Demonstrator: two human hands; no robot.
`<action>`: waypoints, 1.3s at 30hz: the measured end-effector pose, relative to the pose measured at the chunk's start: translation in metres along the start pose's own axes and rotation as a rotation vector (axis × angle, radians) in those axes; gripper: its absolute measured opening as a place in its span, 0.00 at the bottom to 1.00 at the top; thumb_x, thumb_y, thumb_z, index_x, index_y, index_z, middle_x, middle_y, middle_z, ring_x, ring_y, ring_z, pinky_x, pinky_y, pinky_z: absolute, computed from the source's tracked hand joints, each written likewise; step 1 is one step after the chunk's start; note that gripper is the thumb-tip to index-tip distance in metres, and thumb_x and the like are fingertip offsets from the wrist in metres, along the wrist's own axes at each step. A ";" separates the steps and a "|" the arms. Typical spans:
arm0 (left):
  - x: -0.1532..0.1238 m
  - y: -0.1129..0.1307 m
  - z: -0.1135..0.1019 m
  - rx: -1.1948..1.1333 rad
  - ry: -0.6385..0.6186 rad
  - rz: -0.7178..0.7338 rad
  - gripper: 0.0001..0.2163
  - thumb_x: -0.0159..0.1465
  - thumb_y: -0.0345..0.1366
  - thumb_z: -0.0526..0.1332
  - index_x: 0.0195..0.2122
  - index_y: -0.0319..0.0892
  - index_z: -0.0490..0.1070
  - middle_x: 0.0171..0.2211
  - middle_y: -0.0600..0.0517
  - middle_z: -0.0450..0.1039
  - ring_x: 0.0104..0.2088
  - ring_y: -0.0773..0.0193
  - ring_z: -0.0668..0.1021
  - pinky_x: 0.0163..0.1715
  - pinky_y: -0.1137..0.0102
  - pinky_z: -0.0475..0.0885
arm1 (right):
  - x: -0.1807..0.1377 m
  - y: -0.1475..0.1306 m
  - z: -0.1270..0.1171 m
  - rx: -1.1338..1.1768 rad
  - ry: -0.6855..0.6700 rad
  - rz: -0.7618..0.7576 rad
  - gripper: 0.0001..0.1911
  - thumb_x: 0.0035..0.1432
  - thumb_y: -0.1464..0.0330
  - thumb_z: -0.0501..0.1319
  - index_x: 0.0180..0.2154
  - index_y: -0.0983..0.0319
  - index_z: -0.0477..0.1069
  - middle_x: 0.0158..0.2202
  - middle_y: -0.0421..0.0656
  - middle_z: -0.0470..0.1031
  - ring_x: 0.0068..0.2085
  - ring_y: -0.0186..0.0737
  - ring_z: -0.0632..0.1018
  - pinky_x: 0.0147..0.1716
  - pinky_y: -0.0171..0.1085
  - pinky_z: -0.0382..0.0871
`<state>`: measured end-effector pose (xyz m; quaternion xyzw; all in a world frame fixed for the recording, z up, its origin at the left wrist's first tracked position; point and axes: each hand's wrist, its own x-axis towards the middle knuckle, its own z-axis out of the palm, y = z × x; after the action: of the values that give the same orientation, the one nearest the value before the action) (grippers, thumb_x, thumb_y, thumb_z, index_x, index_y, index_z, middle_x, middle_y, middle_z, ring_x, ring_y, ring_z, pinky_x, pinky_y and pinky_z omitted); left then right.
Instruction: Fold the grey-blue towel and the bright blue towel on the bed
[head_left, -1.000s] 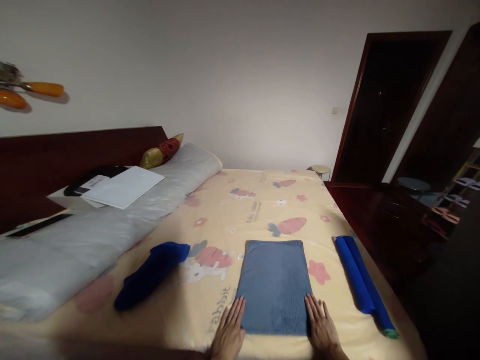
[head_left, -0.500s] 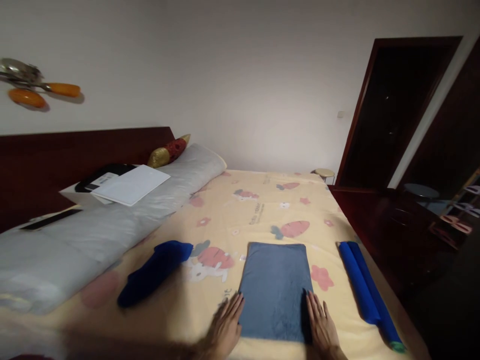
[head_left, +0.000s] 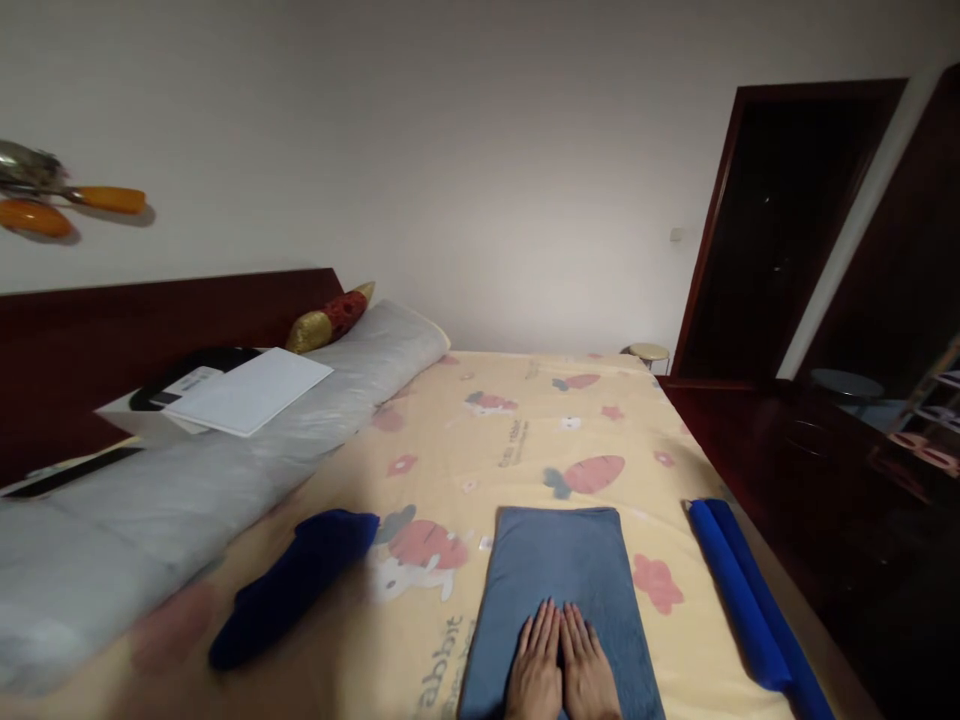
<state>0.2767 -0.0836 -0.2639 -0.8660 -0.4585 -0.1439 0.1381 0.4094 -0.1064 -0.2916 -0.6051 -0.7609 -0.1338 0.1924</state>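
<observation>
- Left hand (head_left: 537,668) and right hand (head_left: 589,668) have moved inward on the blue-grey cloth (head_left: 559,548).
- Both lie flat, grip holding nothing.
- Contact now falls centrally, off the sides.

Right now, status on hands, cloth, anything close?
Left hand, right hand: palms down on gray-blue cloth. Cloth flat on sheet. Blue roll to its right, dark blue bundle to its left, both apart.
</observation>
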 end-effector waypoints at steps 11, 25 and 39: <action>0.000 -0.008 -0.016 -0.086 -0.030 0.031 0.39 0.55 0.26 0.51 0.68 0.46 0.40 0.67 0.56 0.50 0.65 0.63 0.60 0.62 0.64 0.60 | -0.001 0.009 -0.015 0.099 -0.036 -0.021 0.42 0.56 0.74 0.49 0.67 0.59 0.31 0.66 0.43 0.50 0.64 0.46 0.61 0.58 0.48 0.63; -0.050 -0.096 -0.035 0.063 0.049 -0.116 0.30 0.67 0.45 0.47 0.67 0.50 0.35 0.65 0.56 0.56 0.63 0.63 0.64 0.61 0.58 0.57 | -0.043 0.079 -0.040 0.133 -0.015 0.114 0.37 0.66 0.54 0.50 0.67 0.57 0.34 0.66 0.44 0.53 0.64 0.49 0.62 0.59 0.50 0.64; 0.015 -0.049 -0.012 -0.093 -0.053 -0.013 0.28 0.66 0.35 0.47 0.66 0.52 0.37 0.65 0.55 0.54 0.63 0.63 0.65 0.57 0.62 0.64 | 0.035 0.032 -0.031 0.369 -0.267 0.052 0.27 0.67 0.61 0.48 0.65 0.58 0.51 0.66 0.43 0.52 0.65 0.47 0.58 0.63 0.47 0.58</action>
<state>0.2429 -0.0503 -0.2421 -0.8721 -0.4602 -0.1430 0.0846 0.4375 -0.0818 -0.2490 -0.5912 -0.7755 0.0939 0.2008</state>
